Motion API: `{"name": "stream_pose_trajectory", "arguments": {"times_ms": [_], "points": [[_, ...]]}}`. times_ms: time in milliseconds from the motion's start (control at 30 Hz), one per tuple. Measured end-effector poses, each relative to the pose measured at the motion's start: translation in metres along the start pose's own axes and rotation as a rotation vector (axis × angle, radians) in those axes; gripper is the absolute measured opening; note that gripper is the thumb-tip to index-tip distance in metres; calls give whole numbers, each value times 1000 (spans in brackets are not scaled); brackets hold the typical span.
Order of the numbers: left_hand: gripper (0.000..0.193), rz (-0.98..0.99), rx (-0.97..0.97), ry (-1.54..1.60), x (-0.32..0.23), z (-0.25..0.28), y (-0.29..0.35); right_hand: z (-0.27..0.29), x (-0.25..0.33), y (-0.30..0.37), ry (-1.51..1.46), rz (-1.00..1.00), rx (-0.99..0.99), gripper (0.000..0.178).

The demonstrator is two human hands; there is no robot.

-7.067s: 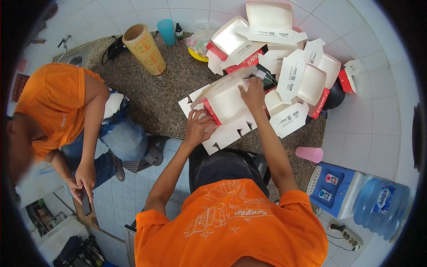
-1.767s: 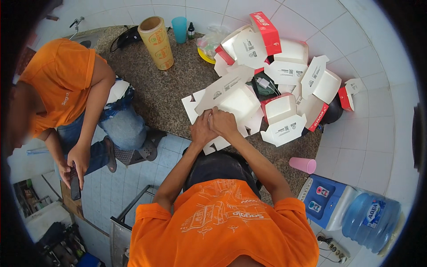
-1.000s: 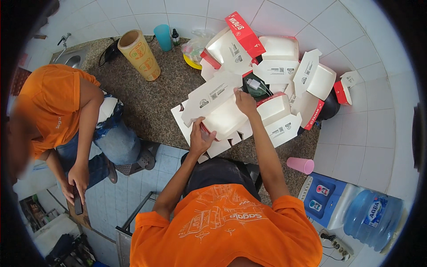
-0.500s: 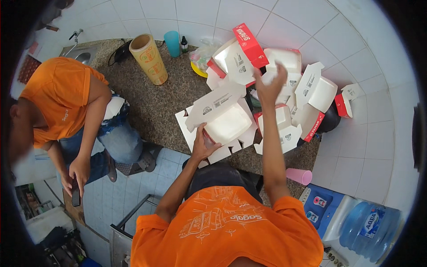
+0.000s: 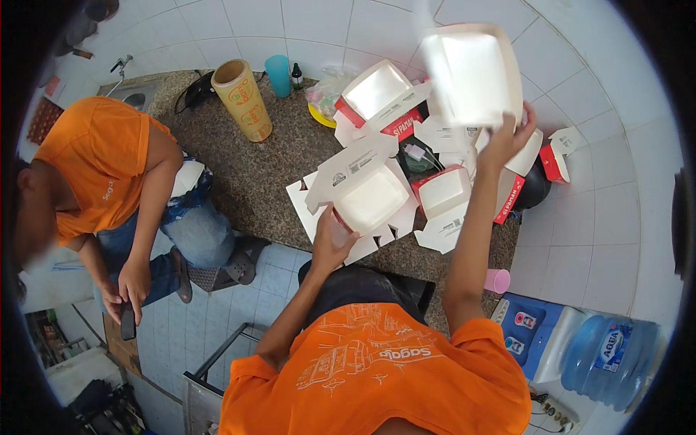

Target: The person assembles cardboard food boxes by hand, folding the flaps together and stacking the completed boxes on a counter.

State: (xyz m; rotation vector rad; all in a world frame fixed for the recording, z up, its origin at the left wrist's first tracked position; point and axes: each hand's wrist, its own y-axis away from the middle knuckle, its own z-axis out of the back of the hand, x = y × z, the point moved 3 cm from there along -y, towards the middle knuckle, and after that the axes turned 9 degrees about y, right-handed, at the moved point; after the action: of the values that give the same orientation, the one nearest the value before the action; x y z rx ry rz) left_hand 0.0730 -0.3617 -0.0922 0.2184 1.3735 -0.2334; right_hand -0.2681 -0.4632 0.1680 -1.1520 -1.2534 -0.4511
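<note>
My left hand [image 5: 332, 241] is closed on the near corner of an open white-and-red cardboard food box [image 5: 371, 203], its lid tilted back toward the far left. Beneath that box lie flat unfolded card blanks [image 5: 301, 199]. At the upper right, my right hand [image 5: 507, 138] grips the lower edge of another open food box [image 5: 475, 76], raised above the other boxes with its pale inside showing. Its lid is blurred. Closest below it stands an open box [image 5: 444, 192] on the counter. A further open box [image 5: 377, 90] with a red side sits by the wall.
On the speckled counter [image 5: 239, 170] stand a large film roll [image 5: 243, 101], a blue cup [image 5: 278, 75] and a small dark bottle [image 5: 296, 76]. A pink cup [image 5: 496, 280] and a water dispenser [image 5: 533, 333] are at the right. At left, a seated person [image 5: 109, 159] holds a phone [image 5: 128, 321].
My right hand has moved right and now holds a food box lifted off the group. The red-sided box by the wall has its lid lowered forward. My left hand stays on its box.
</note>
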Motion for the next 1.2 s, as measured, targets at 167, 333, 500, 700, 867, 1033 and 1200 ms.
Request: {"name": "stream_pose_trajectory", "arguments": {"times_ms": [167,333,500,700,867,1033,1200], "points": [[104,-68,230,570,-54,-2,17,82,-73,96,136,-404,335,48],[93,217,499,1138,15,-12,9,97,-95,158,232,-549,572,42],[80,628,681,1021,-41,-7,-6,98,-90,165,339,-472,687,35],[72,534,624,715,-60,6,-10,65,-58,162,551,16,917,29],[64,452,395,741,-37,23,-10,19,-43,178,676,401,1011,12],[36,-495,305,-266,-16,20,-11,11,-106,149,924,320,869,13],[25,-565,93,-318,-18,7,-8,2,-145,160,1043,191,1149,22]]}}
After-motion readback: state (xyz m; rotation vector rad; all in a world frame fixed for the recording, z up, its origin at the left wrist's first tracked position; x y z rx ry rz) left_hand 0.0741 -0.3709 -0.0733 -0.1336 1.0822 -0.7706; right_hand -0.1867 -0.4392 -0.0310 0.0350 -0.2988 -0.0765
